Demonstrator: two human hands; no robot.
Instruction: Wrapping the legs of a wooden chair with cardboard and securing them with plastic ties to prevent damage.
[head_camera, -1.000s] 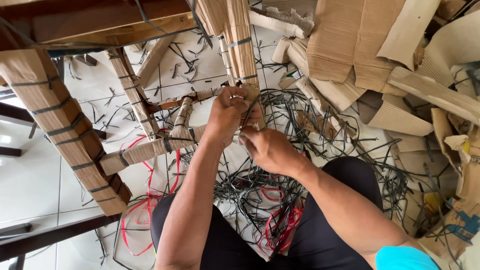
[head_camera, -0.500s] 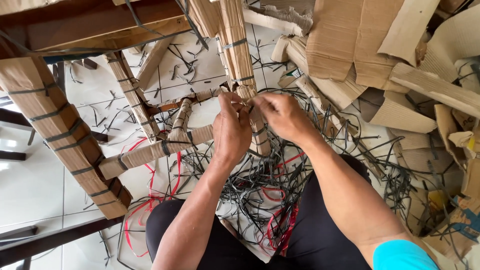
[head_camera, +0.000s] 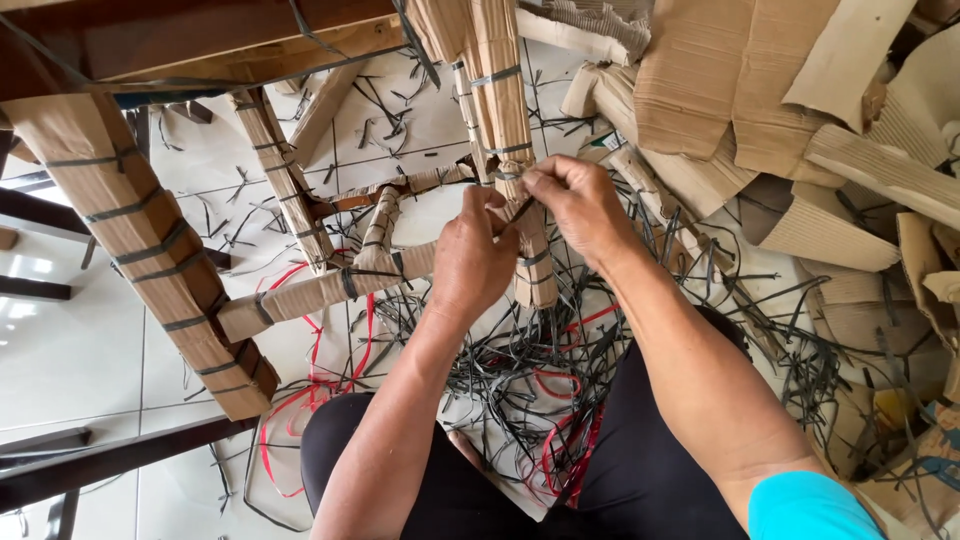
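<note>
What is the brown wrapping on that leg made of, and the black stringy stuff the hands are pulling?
The wrapping on the leg looks like corrugated cardboard: matte brown, with fine ribs. The black strap around it, at the left hand and right hand, seems to be flat plastic packing band, thin and slightly glossy. That is a guess from its look.

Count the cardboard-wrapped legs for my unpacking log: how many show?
3: one thick leg at left, one thin leg behind it, one leg at both hands. A fourth may be hidden.
</note>
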